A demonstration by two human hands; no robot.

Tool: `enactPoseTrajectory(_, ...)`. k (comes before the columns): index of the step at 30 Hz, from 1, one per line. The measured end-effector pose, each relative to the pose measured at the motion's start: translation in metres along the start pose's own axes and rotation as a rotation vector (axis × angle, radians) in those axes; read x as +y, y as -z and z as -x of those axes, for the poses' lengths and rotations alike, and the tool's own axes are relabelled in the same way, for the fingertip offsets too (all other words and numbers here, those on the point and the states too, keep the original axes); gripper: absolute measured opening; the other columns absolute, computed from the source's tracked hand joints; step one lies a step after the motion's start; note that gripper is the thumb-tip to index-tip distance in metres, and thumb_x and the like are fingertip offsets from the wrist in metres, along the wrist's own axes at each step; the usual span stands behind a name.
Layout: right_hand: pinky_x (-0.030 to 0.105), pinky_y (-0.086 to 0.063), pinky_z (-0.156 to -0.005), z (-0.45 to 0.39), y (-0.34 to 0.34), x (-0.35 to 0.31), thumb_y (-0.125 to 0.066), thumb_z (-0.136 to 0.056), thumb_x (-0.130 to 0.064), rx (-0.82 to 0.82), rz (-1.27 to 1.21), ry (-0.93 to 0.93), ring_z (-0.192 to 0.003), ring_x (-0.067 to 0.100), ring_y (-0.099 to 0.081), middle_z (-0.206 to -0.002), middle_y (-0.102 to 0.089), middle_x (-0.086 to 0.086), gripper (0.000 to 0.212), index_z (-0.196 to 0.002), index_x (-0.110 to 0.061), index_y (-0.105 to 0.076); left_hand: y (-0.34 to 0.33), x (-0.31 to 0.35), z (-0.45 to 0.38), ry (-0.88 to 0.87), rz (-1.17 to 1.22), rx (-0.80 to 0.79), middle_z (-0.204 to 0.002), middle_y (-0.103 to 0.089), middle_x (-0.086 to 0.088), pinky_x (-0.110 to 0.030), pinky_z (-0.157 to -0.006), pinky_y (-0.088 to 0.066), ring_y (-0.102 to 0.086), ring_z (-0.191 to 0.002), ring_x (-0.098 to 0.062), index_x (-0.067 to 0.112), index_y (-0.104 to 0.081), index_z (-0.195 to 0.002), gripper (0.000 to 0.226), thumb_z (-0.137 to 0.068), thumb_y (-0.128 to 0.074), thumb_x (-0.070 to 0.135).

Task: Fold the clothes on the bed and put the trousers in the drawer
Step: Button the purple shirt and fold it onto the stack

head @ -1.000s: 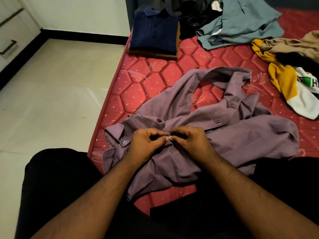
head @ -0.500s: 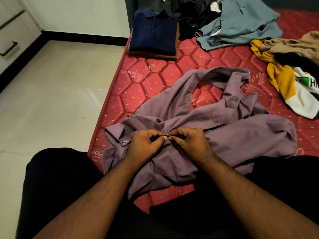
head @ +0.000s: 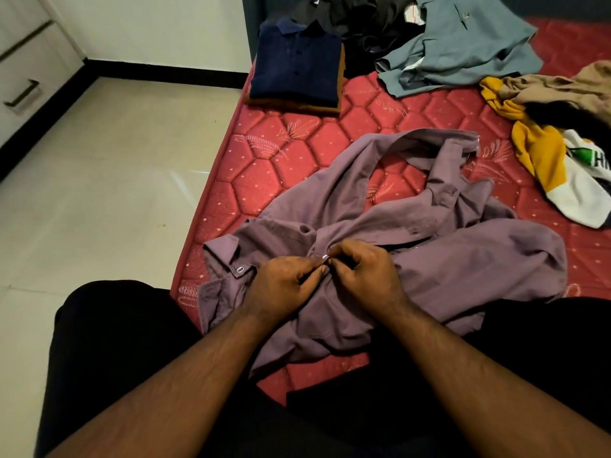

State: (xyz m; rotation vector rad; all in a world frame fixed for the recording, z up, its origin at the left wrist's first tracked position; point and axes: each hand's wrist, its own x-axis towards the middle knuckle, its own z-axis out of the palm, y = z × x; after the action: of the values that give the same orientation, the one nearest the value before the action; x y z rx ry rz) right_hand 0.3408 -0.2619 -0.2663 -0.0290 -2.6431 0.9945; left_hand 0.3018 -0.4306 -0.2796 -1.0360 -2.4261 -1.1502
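Both my left hand (head: 281,285) and right hand (head: 367,276) pinch the purple shirt (head: 463,259) at a white button (head: 325,257). If my fingers (head: 317,269) slip on the crumpled cloth, I think the button could pop free.

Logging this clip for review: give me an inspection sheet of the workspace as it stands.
Surface: red quilted mattress, partly bare.
Job's things: purple shirt spread crumpled; folded navy shirt on a small stack; trousers not identifiable.
Clutter: grey-blue shirt, dark clothes, yellow and white garment, all unfolded.
Hands: left hand and right hand pinch the purple shirt at a button.
Cables: nothing seen.
Surroundings: tiled floor; white drawers, closed.
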Motion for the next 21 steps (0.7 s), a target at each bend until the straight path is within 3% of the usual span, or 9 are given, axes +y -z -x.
enactPoseTrajectory(2, 0.043, -0.053, -0.067, 0.0, -0.001, -0.002, -0.061, -0.079, -0.024, 0.017, 0.034, 0.012, -0.08, 0.024, -0.066, -0.083, -0.069, -0.001, 0.012, -0.082, -0.015, -0.067, -0.002, 0.0, 0.002, 0.098, 0.056, -0.021, -0.096, -0.076, 0.002, -0.03, -0.072, -0.056, -0.071, -0.085, -0.011, 0.015, -0.075, -0.106, 0.027, -0.09, -0.06, 0.031)
enactPoseTrajectory(5, 0.043, -0.053, -0.067, 0.0, -0.001, -0.002, -0.052, -0.082, -0.028, 0.024, 0.094, 0.003, -0.082, 0.027, -0.065, -0.087, -0.067, 0.0, 0.017, -0.087, -0.017, -0.065, -0.002, 0.003, 0.004, 0.328, 0.194, -0.079, -0.122, -0.068, 0.01, -0.027, -0.093, -0.051, -0.063, -0.111, -0.004, 0.025, -0.064, -0.128, 0.037, -0.093, -0.056, 0.037)
enactPoseTrajectory(9, 0.042, -0.053, -0.059, 0.001, 0.004, -0.004, -0.05, -0.084, -0.025, 0.046, 0.162, 0.055, -0.078, 0.03, -0.065, -0.086, -0.065, 0.003, 0.017, -0.087, -0.014, -0.062, -0.001, -0.002, 0.008, 0.239, 0.072, -0.27, -0.134, -0.06, 0.013, -0.031, -0.094, -0.052, -0.058, -0.119, -0.007, 0.045, -0.039, -0.143, 0.047, -0.095, -0.04, 0.046)
enactPoseTrajectory(12, 0.036, -0.051, -0.049, 0.002, 0.007, -0.007, -0.047, -0.083, -0.028, 0.09, 0.275, 0.109, -0.07, 0.031, -0.065, -0.083, -0.065, 0.002, 0.02, -0.085, -0.015, -0.063, -0.002, -0.007, 0.009, 0.191, 0.078, -0.398, -0.136, -0.059, 0.005, -0.035, -0.095, -0.049, -0.058, -0.119, -0.017, 0.039, -0.029, -0.15, 0.055, -0.096, -0.039, 0.041)
enactPoseTrajectory(15, 0.035, -0.045, -0.044, 0.0, 0.009, -0.011, -0.045, -0.083, -0.032, 0.09, 0.413, 0.104, -0.066, 0.032, -0.064, -0.088, -0.063, 0.002, 0.022, -0.088, -0.02, -0.063, -0.002, -0.012, 0.016, 0.134, -0.042, -0.462, -0.149, -0.045, -0.001, -0.044, -0.112, -0.033, -0.044, -0.134, -0.023, 0.026, -0.023, -0.155, 0.063, -0.097, -0.034, 0.047)
enactPoseTrajectory(17, 0.033, -0.041, -0.041, 0.001, 0.01, -0.014, -0.053, -0.084, -0.029, 0.074, 0.51, 0.096, -0.062, 0.031, -0.063, -0.092, -0.059, 0.005, 0.014, -0.091, -0.021, -0.062, 0.001, -0.016, 0.022, 0.198, -0.244, -0.509, -0.16, -0.024, 0.005, -0.051, -0.121, -0.011, -0.024, -0.146, -0.025, 0.037, -0.009, -0.155, 0.069, -0.092, -0.022, 0.063)
enactPoseTrajectory(19, 0.032, -0.037, -0.039, 0.002, 0.009, -0.016, -0.063, -0.083, -0.024, 0.012, 0.558, 0.072, -0.059, 0.031, -0.063, -0.098, -0.056, 0.007, 0.01, -0.092, -0.02, -0.06, 0.005, -0.02, 0.023, 0.288, -0.377, -0.585, -0.163, -0.001, 0.016, -0.056, -0.116, 0.006, -0.003, -0.151, -0.025, 0.05, 0.01, -0.149, 0.074, -0.084, -0.012, 0.076)
enactPoseTrajectory(21, 0.033, -0.036, -0.042, 0.003, 0.007, -0.018, -0.061, -0.087, -0.025, -0.106, 0.597, 0.081, -0.063, 0.031, -0.065, -0.104, -0.054, 0.006, 0.011, -0.095, -0.019, -0.056, 0.007, -0.025, 0.022, 0.34, -0.44, -0.61, -0.16, 0.013, 0.023, -0.06, -0.113, 0.013, 0.013, -0.15, -0.023, 0.056, 0.021, -0.143, 0.077, -0.079, -0.012, 0.084)
